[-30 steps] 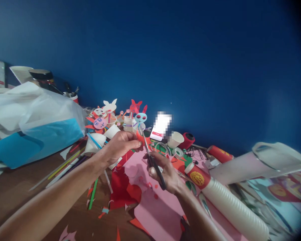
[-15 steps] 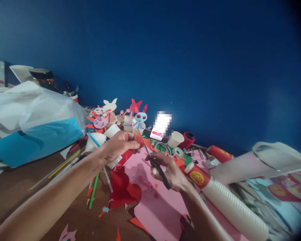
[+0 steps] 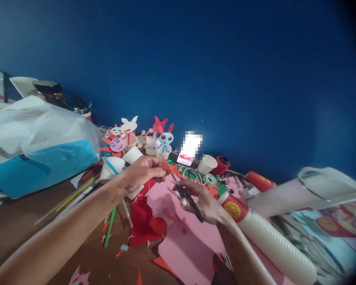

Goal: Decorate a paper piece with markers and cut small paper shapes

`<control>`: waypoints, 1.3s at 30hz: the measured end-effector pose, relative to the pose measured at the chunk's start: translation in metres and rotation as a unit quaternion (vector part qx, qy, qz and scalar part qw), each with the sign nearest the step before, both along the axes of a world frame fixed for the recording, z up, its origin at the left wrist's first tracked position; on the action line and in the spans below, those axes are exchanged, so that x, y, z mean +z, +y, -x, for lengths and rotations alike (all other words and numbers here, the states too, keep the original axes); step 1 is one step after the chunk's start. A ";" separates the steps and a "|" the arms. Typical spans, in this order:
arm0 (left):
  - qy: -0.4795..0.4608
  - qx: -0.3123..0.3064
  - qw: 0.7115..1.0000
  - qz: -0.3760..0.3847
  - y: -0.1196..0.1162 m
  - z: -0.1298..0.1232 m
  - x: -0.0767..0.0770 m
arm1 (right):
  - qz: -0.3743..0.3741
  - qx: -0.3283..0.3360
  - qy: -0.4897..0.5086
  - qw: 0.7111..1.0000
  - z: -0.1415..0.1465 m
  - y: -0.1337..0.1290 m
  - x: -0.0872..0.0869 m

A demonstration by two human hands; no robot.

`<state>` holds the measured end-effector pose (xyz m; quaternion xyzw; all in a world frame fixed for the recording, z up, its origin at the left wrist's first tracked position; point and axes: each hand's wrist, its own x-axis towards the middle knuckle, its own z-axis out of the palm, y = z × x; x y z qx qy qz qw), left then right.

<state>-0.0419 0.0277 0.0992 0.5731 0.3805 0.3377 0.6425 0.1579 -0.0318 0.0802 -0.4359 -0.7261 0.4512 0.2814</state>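
Note:
My left hand (image 3: 146,172) pinches a small piece of orange-red paper (image 3: 165,166) between thumb and fingers. In my right hand (image 3: 201,200) is a pair of scissors (image 3: 190,201) with dark handles, its blades pointing up and left beside the paper. Whether the blades touch the paper I cannot tell. Below both hands lie a pink paper sheet (image 3: 190,245) and dark red paper (image 3: 141,223), with small red scraps on the pink. Just behind stands a paper cup (image 3: 163,152) bearing a light blue rabbit face (image 3: 166,138) with red ears.
More paper animal heads on cups, such as a white one (image 3: 129,124), stand at the back. A white roll of tape (image 3: 210,179) lies beyond my right hand. Stacked paper cups (image 3: 279,241) lie on the right; blue paper (image 3: 47,166) and a plastic bag (image 3: 41,118) on the left.
My right hand and the scissors have shifted slightly to the right and their angle differs a little. My left hand keeps its pinch on the paper in nearly the same place.

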 end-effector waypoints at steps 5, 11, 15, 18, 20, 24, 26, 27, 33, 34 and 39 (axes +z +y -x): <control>-0.007 0.007 1.000 0.012 0.000 -0.001 -0.002 | 0.004 -0.012 0.007 1.000 0.000 0.000 0.001; -0.006 0.012 1.000 0.022 0.000 -0.001 -0.001 | 0.034 -0.021 0.019 0.999 0.000 0.000 0.000; -0.013 0.004 1.000 0.023 -0.002 -0.003 -0.002 | 0.008 0.028 -0.013 0.999 -0.007 0.001 0.003; -0.011 -0.001 1.000 0.023 -0.006 -0.006 -0.004 | -0.022 0.063 -0.058 0.996 -0.015 0.001 0.009; -0.012 0.005 1.000 0.025 -0.009 -0.009 -0.005 | -0.039 0.067 -0.084 0.993 -0.022 0.002 0.014; -0.049 0.035 0.998 0.033 -0.009 -0.009 -0.003 | -0.047 0.068 -0.102 0.991 -0.036 0.000 0.024; -0.059 0.062 0.996 0.041 -0.007 -0.005 0.000 | -0.029 0.067 -0.095 0.993 -0.042 -0.001 0.028; -0.060 0.069 0.995 0.041 -0.006 -0.004 0.001 | -0.020 0.044 -0.078 0.996 -0.044 -0.001 0.030; -0.021 -0.013 1.000 -0.005 -0.011 -0.004 0.002 | -0.040 -0.220 0.129 0.966 -0.026 0.005 0.023; -0.003 -0.024 1.000 -0.013 -0.013 -0.005 0.002 | -0.032 -0.217 0.150 0.964 -0.020 0.006 0.020; 0.064 -0.102 0.992 -0.046 -0.019 -0.011 -0.002 | 0.019 -0.141 0.194 0.971 0.005 0.003 0.010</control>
